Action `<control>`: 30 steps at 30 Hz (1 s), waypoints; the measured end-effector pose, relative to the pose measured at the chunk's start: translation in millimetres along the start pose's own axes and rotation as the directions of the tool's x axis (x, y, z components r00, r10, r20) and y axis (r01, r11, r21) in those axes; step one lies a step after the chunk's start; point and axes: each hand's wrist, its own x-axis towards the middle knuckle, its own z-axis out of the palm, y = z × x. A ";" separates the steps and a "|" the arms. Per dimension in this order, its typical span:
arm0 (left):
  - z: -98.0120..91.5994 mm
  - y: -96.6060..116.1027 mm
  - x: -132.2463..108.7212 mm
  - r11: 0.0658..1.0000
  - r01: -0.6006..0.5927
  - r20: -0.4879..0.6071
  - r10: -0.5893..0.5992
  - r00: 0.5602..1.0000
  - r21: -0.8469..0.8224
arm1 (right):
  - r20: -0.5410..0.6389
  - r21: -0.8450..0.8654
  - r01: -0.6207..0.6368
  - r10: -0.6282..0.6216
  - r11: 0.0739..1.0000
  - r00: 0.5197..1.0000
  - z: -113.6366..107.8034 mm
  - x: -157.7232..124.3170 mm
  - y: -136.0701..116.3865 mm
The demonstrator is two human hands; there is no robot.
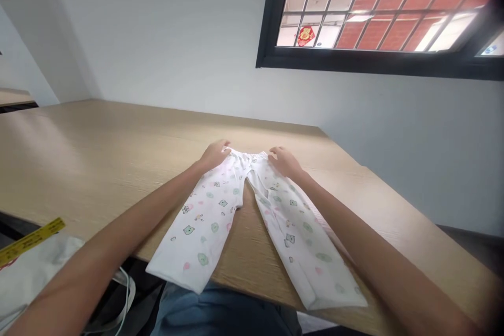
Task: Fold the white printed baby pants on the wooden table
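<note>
Baby trousers point(205, 223), white with small green and pink prints, are lying flat on the wooden table point(98, 163), legs reaching the near edge, while the left hand point(214, 155) and right hand point(284, 163) are resting apart on the far waistband, their grips' hold impossible to tell.

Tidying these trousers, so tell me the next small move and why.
Probably lift one leg over onto the other. Your left hand and right hand are already at the top of the printed white trousers, which lie flat on the wooden table, but the legs splay apart with table showing between them.
</note>
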 end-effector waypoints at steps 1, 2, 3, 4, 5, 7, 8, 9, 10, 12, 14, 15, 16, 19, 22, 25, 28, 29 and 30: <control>-4.0 0.9 -11.9 0.999 -0.002 0.065 0.005 0.998 -0.053 | 0.011 -0.001 0.077 -0.077 0.997 0.997 -1.2 -12.0 -11.5; -8.2 2.0 -24.4 0.994 0.010 0.141 0.006 0.990 -0.111 | 0.046 0.013 0.164 -0.165 0.986 0.985 -1.7 -25.1 -24.8; -12.3 3.1 -36.9 0.984 0.038 0.223 0.001 0.975 -0.172 | 0.121 0.043 0.299 -0.302 0.953 0.946 -1.1 -38.7 -39.6; -15.8 3.9 -48.5 0.970 0.080 0.307 -0.005 0.952 -0.231 | 0.214 0.100 0.411 -0.423 0.906 0.880 0.6 -51.9 -55.2; -18.4 4.3 -58.5 0.950 0.134 0.389 -0.014 0.921 -0.284 | 0.300 0.167 0.506 -0.533 0.846 0.791 3.6 -64.1 -70.8; -20.3 2.6 -71.6 0.898 0.266 0.543 -0.037 0.839 -0.350 | 0.411 0.297 0.640 -0.700 0.708 0.584 13.4 -83.4 -99.1; -19.6 0.4 -74.0 0.870 0.335 0.609 -0.052 0.791 -0.361 | 0.431 0.339 0.682 -0.751 0.648 0.500 19.9 -90.3 -110.4; -18.2 -2.6 -73.4 0.843 0.399 0.665 -0.066 0.744 -0.362 | 0.444 0.361 0.711 -0.782 0.603 0.437 26.9 -95.7 -119.2; -16.3 -6.1 -70.0 0.815 0.455 0.710 -0.078 0.699 -0.358 | 0.453 0.363 0.732 -0.796 0.576 0.402 33.8 -100.1 -125.4; -12.1 -13.9 -55.7 0.762 0.537 0.760 -0.093 0.643 -0.361 | 0.464 0.336 0.758 -0.798 0.560 0.384 45.1 -108.5 -131.0; -8.1 -21.3 -34.8 0.712 0.574 0.753 -0.096 0.650 -0.404 | 0.463 0.317 0.763 -0.794 0.563 0.393 50.3 -119.3 -130.9; -6.0 -24.7 -23.3 0.689 0.579 0.733 -0.100 0.673 -0.437 | 0.454 0.325 0.765 -0.801 0.556 0.389 50.3 -126.0 -130.1; -3.9 -27.7 -11.9 0.666 0.575 0.702 -0.108 0.704 -0.474 | 0.442 0.342 0.765 -0.812 0.545 0.381 48.8 -133.2 -129.5; 3.7 -34.6 16.7 0.615 0.538 0.581 -0.154 0.799 -0.577 | 0.426 0.405 0.754 -0.836 0.518 0.346 38.5 -153.7 -131.2; 11.5 -36.3 32.7 0.602 0.480 0.451 -0.213 0.867 -0.638 | 0.457 0.463 0.722 -0.836 0.514 0.302 26.1 -166.9 -137.7; 17.8 -31.3 38.2 0.635 0.416 0.328 -0.258 0.909 -0.651 | 0.517 0.557 0.683 -0.841 0.473 0.161 10.9 -171.8 -141.8; 26.6 -16.3 32.4 0.700 0.360 0.239 -0.268 0.933 -0.617 | 0.513 0.686 0.510 -0.842 0.519 0.167 -12.1 -167.9 -131.7; 31.4 -8.7 26.8 0.722 0.341 0.228 -0.254 0.940 -0.602 | 0.504 0.713 0.423 -0.828 0.559 0.245 -20.9 -163.9 -123.5; 37.3 0.1 19.0 0.743 0.322 0.229 -0.229 0.946 -0.587 | 0.493 0.726 0.340 -0.797 0.598 0.349 -29.5 -158.4 -112.9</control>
